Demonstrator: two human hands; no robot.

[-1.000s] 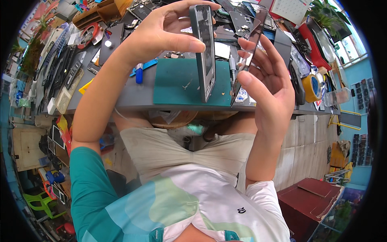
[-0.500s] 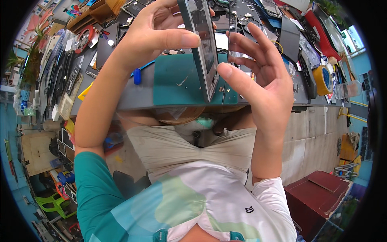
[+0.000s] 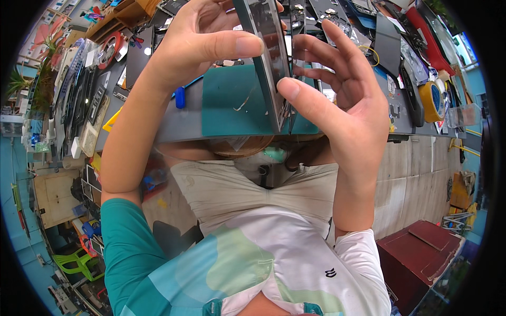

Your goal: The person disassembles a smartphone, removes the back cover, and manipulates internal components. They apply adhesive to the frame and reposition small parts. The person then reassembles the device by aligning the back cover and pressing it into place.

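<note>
My left hand (image 3: 211, 45) holds a thin rectangular device housing (image 3: 270, 68), perhaps of a tablet or phone, tilted upright above the bench. Its thumb presses the near face while the other fingers go behind it. Just to the right, a thin dark panel (image 3: 291, 118) stands nearly edge-on, close beside the housing. My right hand (image 3: 345, 100) is around this panel, thumb at the housing's right edge and fingers curved on the far side. Whether the two parts touch along their length is hard to see. Under them lies a green work mat (image 3: 232, 100).
A blue-handled tool (image 3: 180, 97) lies left of the mat. Stacked flat panels (image 3: 95, 100) fill the bench's left side. At right are a yellow tape roll (image 3: 432, 101) and a red case (image 3: 429, 42). Loose device parts crowd the back.
The thin panel and my right thumb have moved left toward the housing, narrowing the gap. The housing has shifted slightly right. My left hand keeps its grip.
</note>
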